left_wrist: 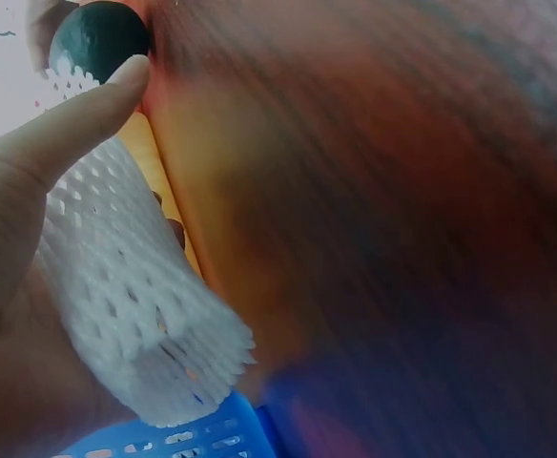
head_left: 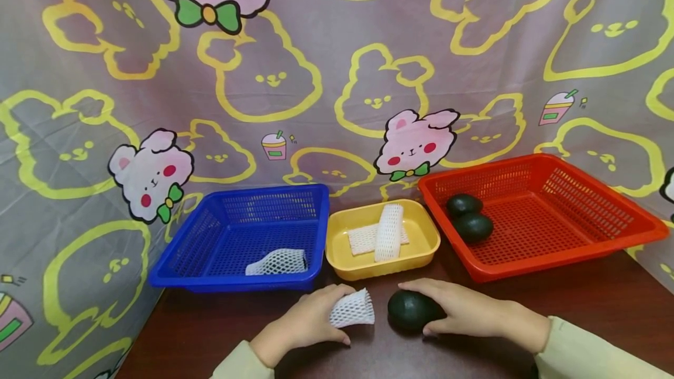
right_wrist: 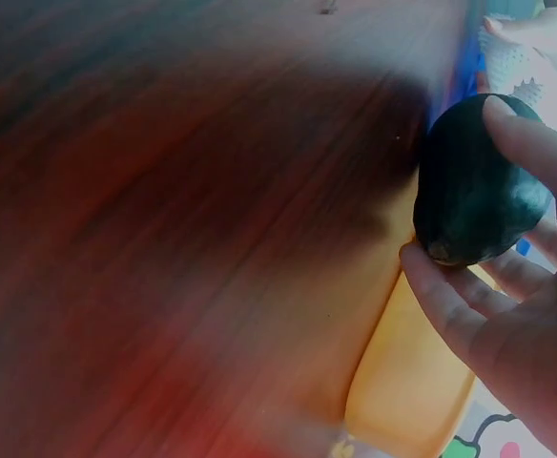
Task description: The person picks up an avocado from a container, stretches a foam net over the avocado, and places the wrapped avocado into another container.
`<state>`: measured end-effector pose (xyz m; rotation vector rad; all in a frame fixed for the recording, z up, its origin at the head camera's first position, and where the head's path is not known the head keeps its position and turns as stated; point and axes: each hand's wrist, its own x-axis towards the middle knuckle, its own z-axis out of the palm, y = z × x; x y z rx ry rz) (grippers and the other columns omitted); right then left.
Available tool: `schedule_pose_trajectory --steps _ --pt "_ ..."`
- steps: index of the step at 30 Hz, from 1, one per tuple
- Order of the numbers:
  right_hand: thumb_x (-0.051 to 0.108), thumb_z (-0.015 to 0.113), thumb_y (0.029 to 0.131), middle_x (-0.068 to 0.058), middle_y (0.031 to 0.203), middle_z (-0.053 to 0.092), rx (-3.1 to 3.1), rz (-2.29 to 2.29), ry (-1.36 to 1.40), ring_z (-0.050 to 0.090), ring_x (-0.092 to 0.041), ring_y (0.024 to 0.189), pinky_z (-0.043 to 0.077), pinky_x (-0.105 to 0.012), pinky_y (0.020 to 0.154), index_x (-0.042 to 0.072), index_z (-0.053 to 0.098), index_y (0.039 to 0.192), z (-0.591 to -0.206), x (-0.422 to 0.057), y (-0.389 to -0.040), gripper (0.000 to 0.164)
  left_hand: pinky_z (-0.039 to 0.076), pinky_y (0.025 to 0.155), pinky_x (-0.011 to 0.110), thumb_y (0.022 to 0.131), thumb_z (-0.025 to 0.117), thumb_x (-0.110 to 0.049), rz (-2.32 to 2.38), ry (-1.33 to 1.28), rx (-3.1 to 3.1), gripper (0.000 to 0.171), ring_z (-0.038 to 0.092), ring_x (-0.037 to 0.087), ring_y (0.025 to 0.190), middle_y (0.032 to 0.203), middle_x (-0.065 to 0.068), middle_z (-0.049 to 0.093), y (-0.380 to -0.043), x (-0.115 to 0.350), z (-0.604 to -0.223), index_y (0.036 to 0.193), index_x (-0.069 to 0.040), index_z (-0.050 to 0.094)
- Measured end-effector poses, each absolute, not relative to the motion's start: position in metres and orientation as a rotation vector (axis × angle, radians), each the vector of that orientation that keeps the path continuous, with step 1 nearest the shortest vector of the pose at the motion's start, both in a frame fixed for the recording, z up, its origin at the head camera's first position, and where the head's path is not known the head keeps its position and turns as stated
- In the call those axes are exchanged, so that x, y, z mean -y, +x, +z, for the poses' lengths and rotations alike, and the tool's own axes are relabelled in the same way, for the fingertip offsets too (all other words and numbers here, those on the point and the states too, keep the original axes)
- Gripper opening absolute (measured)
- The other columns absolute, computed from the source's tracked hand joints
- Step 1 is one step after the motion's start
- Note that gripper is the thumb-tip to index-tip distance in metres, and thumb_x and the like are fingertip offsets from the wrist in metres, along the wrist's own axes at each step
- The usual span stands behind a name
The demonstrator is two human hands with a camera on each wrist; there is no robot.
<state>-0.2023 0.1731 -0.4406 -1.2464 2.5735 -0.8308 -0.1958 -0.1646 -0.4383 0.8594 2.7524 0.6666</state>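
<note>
My left hand holds a white foam mesh sleeve, its fingers and thumb around it. In the left wrist view the sleeve is a hollow tube with an open end. Just to the right, my right hand grips a dark green avocado low over the table. The right wrist view shows thumb and fingers around that avocado. A small gap separates avocado and sleeve. Two more avocados lie in the red basket. A wrapped dark item, inside a mesh sleeve, lies in the blue basket.
Between the two baskets stands a yellow tray with two white mesh sleeves crossed in it. All three containers line the back of the dark wooden table. Behind them hangs a patterned curtain.
</note>
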Motion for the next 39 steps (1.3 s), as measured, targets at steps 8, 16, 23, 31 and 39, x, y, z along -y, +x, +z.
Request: schedule_pose_trajectory --steps 8,16,23,31,39 --pt "0.040 0.078 0.092 -0.001 0.146 0.053 -2.558 -0.843 -1.241 0.052 -0.019 0.132 0.044 -0.039 0.107 0.012 0.047 0.151 -0.441 -0.171 -0.204 0.072 0.048 0.085 0.045 0.075 0.090 -0.049 0.656 0.869 -2.753 0.073 0.059 0.010 0.106 0.120 -0.007 0.064 -0.194 0.163 -0.439 0.135 -0.022 0.059" --pt "0.045 0.078 0.090 0.005 0.143 0.054 -2.539 -0.866 -1.114 0.052 -0.013 0.128 0.045 -0.040 0.106 0.013 0.050 0.148 -0.441 -0.168 -0.203 0.072 0.046 0.084 0.043 0.083 0.081 -0.053 0.672 0.829 -2.735 0.068 0.057 0.009 0.105 0.124 -0.005 0.063 -0.195 0.162 -0.440 0.138 -0.022 0.056" --pt "0.041 0.079 0.090 0.003 0.141 0.054 -2.574 -0.847 -1.134 0.052 -0.014 0.128 0.045 -0.040 0.106 0.012 0.050 0.146 -0.437 -0.164 -0.200 0.069 0.045 0.088 0.047 0.084 0.078 -0.059 0.627 0.835 -2.716 0.069 0.055 0.010 0.108 0.124 -0.008 0.062 -0.194 0.160 -0.439 0.139 -0.024 0.056" --pt "0.037 0.081 0.089 0.002 0.139 0.056 -2.629 -0.855 -1.176 0.054 -0.014 0.124 0.047 -0.041 0.104 0.011 0.050 0.145 -0.433 -0.163 -0.199 0.069 0.044 0.086 0.044 0.084 0.080 -0.054 0.610 0.841 -2.720 0.063 0.055 0.009 0.106 0.121 -0.010 0.062 -0.195 0.157 -0.442 0.136 -0.027 0.058" --pt "0.040 0.079 0.090 0.001 0.139 0.056 -2.623 -0.878 -1.192 0.055 -0.015 0.123 0.048 -0.041 0.102 0.015 0.050 0.146 -0.431 -0.159 -0.200 0.068 0.044 0.083 0.039 0.083 0.083 -0.049 0.609 0.868 -2.745 0.059 0.056 0.005 0.100 0.116 -0.010 0.062 -0.200 0.149 -0.446 0.131 -0.022 0.060"
